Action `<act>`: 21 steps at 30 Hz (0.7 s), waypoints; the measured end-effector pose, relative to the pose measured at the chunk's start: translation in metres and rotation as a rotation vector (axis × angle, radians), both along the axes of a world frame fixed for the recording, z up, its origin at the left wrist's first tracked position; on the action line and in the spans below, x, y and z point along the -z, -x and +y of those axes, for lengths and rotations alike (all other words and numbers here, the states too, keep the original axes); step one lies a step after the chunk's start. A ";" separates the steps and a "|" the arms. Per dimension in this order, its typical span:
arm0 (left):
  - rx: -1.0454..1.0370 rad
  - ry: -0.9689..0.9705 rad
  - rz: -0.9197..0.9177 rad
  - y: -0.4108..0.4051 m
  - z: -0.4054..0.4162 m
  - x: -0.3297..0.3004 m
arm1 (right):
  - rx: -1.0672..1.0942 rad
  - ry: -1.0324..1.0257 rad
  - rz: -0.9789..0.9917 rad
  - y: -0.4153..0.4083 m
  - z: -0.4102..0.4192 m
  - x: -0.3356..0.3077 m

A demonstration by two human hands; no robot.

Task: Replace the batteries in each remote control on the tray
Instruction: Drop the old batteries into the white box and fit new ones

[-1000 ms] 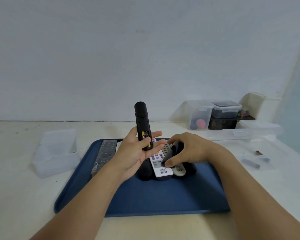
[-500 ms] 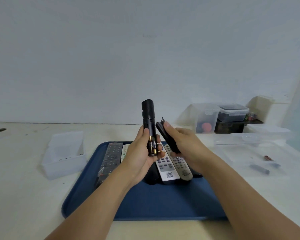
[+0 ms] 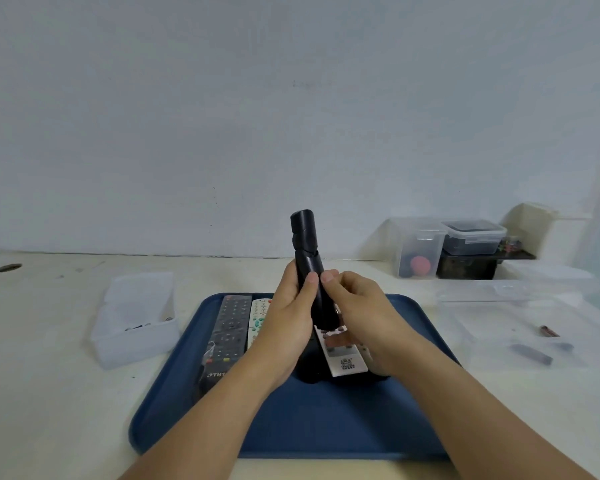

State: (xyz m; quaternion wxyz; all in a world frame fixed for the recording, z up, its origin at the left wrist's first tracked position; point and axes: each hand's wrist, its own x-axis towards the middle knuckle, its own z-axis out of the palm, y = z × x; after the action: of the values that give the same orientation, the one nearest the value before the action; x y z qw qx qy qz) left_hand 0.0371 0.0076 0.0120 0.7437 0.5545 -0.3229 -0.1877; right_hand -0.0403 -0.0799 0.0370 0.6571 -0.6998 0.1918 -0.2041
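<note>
Two bare hands hold one black remote (image 3: 309,271) up in the air, above a blue tray (image 3: 326,420). The remote stands almost straight up, with its round top leaning a little to the left. The left hand (image 3: 288,323) wraps around its left side, and the thumb presses on its front. The right hand (image 3: 357,306) grips its right side, and that thumb presses on the front too. The two thumbs sit just beside each other. The front of the remote looks all black and smooth where the thumbs are.

The blue tray lies on a pale table (image 3: 49,393), close to the person. More remotes lie flat on it. A long black remote (image 3: 227,337) lies at the left end. A white remote with green buttons (image 3: 258,317) is just beside it, partly hidden by the left hand. Another white remote (image 3: 340,351) peeks out under the hands, and something dark lies under the wrists.

Left of the tray sits a clear plastic box (image 3: 136,320) with a few small things in it; they are too small to make out. On the right lies a flat clear lid (image 3: 520,327), with a small dark stick (image 3: 530,354) and a little reddish one (image 3: 549,331) on it. Further back on the right stand some clear boxes (image 3: 418,247); one has something red inside. Behind it all is a plain pale wall (image 3: 291,116).
</note>
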 end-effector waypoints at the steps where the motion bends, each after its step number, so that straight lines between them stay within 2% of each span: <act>1: -0.008 -0.006 -0.024 0.000 0.000 -0.001 | 0.002 0.037 0.016 0.002 -0.001 -0.003; 4: 0.004 -0.001 -0.022 0.001 0.001 -0.004 | -0.015 0.092 0.060 0.005 -0.006 -0.006; 10: 0.066 0.037 0.118 0.005 0.004 -0.011 | -0.145 -0.094 -0.030 0.007 -0.003 -0.007; 14: 0.059 0.062 0.176 0.001 0.004 -0.012 | -0.161 -0.073 -0.006 0.006 -0.003 -0.005; 17: 0.054 0.082 0.259 0.001 0.003 -0.010 | -0.069 0.087 0.010 0.005 -0.001 -0.004; 21: 0.019 0.104 0.295 -0.005 0.004 -0.014 | 0.100 0.539 -0.053 0.008 -0.010 -0.005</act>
State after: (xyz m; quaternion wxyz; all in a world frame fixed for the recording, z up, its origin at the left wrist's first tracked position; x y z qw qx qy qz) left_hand 0.0425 0.0116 0.0259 0.8089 0.4784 -0.2247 -0.2573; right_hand -0.0478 -0.0900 0.0416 0.4411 -0.8335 0.1474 -0.2983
